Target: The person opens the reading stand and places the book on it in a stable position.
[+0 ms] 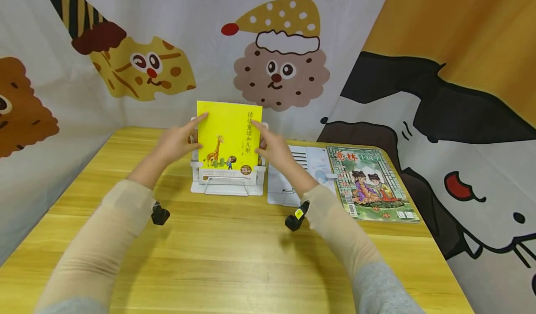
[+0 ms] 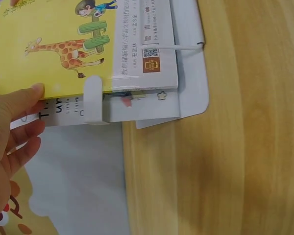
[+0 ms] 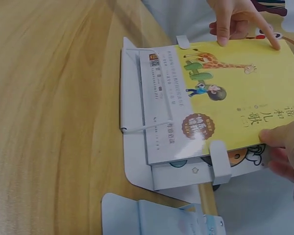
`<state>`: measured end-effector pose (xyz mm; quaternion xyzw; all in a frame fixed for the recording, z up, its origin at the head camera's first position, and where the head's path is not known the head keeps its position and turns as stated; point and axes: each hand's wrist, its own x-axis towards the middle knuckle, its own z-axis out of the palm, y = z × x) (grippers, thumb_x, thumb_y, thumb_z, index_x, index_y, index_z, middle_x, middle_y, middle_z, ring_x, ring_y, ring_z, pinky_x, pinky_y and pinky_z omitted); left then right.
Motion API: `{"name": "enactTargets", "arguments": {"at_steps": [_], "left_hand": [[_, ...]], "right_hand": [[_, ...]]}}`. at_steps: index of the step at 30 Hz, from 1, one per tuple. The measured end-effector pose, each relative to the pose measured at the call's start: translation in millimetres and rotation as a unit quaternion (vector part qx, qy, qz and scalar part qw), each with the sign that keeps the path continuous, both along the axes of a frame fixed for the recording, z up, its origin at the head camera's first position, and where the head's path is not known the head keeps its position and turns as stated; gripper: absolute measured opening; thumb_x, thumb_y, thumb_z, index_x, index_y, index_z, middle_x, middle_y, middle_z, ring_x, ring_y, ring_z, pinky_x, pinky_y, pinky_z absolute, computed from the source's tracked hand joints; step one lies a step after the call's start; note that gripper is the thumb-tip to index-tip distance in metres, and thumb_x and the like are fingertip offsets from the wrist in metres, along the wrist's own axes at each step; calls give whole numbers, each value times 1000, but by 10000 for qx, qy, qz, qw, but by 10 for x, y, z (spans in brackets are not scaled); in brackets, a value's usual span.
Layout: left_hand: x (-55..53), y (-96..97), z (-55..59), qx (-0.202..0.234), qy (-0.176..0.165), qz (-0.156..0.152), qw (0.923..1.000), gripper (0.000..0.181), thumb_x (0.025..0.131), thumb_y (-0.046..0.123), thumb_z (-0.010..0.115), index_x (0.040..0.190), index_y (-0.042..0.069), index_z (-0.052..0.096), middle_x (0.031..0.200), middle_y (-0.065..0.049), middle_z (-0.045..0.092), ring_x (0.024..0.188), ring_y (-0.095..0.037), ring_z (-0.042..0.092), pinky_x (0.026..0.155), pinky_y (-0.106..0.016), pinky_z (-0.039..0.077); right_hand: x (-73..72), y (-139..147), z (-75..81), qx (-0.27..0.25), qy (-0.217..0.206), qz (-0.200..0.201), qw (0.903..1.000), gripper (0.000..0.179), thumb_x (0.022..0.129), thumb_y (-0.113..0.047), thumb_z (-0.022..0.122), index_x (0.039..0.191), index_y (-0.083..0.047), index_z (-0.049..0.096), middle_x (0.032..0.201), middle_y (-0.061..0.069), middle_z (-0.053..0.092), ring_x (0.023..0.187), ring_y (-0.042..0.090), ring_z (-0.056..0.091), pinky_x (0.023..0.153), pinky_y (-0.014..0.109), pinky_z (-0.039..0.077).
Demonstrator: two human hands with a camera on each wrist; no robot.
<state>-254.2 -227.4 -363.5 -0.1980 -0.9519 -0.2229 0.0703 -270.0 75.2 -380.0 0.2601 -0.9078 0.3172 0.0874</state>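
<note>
A yellow book with a giraffe and a child on its cover stands upright on a white book stand. My left hand holds the book's left edge, index finger near the upper corner and thumb lower down. In the left wrist view, that thumb meets the edge and the other fingers curl beside the stand. At the opposite edge, my right hand grips the book, its index finger on the cover. White side clips overlap the book's lower sides, and a wire holder crosses its bottom.
Right of the stand, a folded white stand lies on the wooden table. A green illustrated magazine lies beside it near the table's right edge. A printed cartoon curtain hangs behind the table.
</note>
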Motion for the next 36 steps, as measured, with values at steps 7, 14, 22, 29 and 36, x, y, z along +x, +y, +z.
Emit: {"name": "enactTargets", "arguments": {"at_steps": [7,14,22,29,36], "left_hand": [[1,7,-58,-99,-60,-31,9999,94,86,18,74,154,35,13,86,-5,60,63,-21,50,56,-35,41],[3,-5,-46,-162,-181,-81,9997,94,86,17,73,155,33,10,88,-3,62,63,-21,50,56,-35,40],[56,-17,64,55,-225,-35,9997,86,89,17,71,155,27,16,94,-3,67,70,-21,55,60,-36,43],[191,185,123,264,-120,106,9995,71,91,27,68,151,24,31,99,-5,66,68,-20,57,53,-34,44],[401,552,96,951,340,-201,9947,55,90,23,69,140,14,49,92,-3,68,64,-16,57,50,-32,44]], "right_hand": [[18,8,-20,224,-89,28,9997,90,82,-3,75,152,-33,26,82,-1,55,69,14,54,61,28,48],[49,-19,104,833,-257,71,9962,89,85,-5,73,153,-31,22,78,1,56,67,16,55,59,29,47],[90,42,243,1242,-568,180,9905,87,88,-15,71,154,-29,16,93,4,60,65,16,54,59,29,47],[213,283,364,991,-781,88,9920,78,91,-23,68,153,-25,22,117,9,61,68,18,58,59,33,49],[377,638,341,659,-624,-64,9959,65,92,-29,66,149,-27,35,120,7,60,77,18,60,61,32,50]]}}
